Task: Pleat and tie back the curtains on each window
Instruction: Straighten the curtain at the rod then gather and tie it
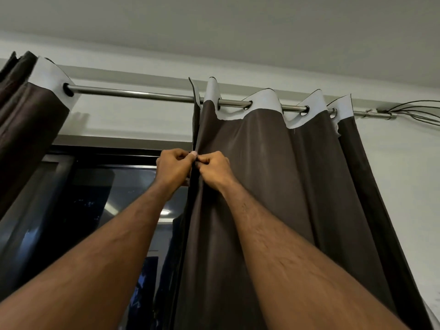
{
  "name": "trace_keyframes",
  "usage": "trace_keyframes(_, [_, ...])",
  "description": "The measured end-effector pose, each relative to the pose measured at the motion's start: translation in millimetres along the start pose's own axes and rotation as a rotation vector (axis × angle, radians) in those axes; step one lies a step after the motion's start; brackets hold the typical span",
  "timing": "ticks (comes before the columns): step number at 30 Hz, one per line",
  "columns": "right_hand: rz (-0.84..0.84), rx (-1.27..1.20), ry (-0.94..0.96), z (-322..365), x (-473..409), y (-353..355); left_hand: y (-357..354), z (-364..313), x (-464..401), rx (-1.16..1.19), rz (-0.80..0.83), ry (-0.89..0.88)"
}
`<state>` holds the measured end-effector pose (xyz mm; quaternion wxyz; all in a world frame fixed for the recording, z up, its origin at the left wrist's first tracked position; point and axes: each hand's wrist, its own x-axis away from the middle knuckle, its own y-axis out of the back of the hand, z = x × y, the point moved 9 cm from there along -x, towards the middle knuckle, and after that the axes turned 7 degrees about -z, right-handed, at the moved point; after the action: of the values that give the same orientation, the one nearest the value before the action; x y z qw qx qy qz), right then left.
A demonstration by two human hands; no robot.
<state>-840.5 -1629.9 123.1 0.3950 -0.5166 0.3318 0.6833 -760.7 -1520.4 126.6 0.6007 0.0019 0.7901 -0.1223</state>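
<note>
A dark brown curtain (273,167) with a white top band hangs by eyelets from a metal rod (142,94) on the right half of the window. Both my arms reach up to its left edge. My left hand (172,169) pinches the front fold of that edge between thumb and fingers. My right hand (214,171) pinches the same fold from the right side, the two hands almost touching. A second brown curtain (28,129) hangs gathered at the far left of the rod.
Behind the curtains is a dark window (107,198) with a black frame, reflecting a ceiling light. Thin black cables (414,113) run off the rod's right end along the white wall. The ceiling is close above.
</note>
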Motion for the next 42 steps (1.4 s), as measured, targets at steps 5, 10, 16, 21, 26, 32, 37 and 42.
trace_keyframes(5, [0.209, -0.002, -0.097, -25, 1, -5, -9, 3, -6, -0.064, -0.079, 0.004])
trace_keyframes(10, [-0.142, 0.173, 0.025, -26, -3, 62, -18, 12, -13, -0.119, -0.133, 0.034])
trace_keyframes(16, [-0.513, 0.62, -0.06, -49, 2, 139, -21, 14, -11, -0.127, -0.147, 0.005])
trace_keyframes(21, [-0.407, 0.528, -0.204, -77, -4, 139, -20, 11, -10, -0.17, -0.155, -0.019])
trace_keyframes(26, [-0.498, 0.588, -0.203, -74, -5, 148, -21, 7, -12, -0.212, -0.121, -0.053])
trace_keyframes(32, [-0.55, 0.7, -0.234, -67, -11, 157, -23, 8, -16, -0.235, -0.088, -0.086])
trace_keyframes(37, [-0.476, 0.583, -0.393, -83, -15, 166, -23, 7, -17, -0.232, -0.078, -0.107])
trace_keyframes(42, [-0.481, 0.501, -0.308, -85, -14, 167, -21, 4, -18, -0.218, -0.078, -0.113])
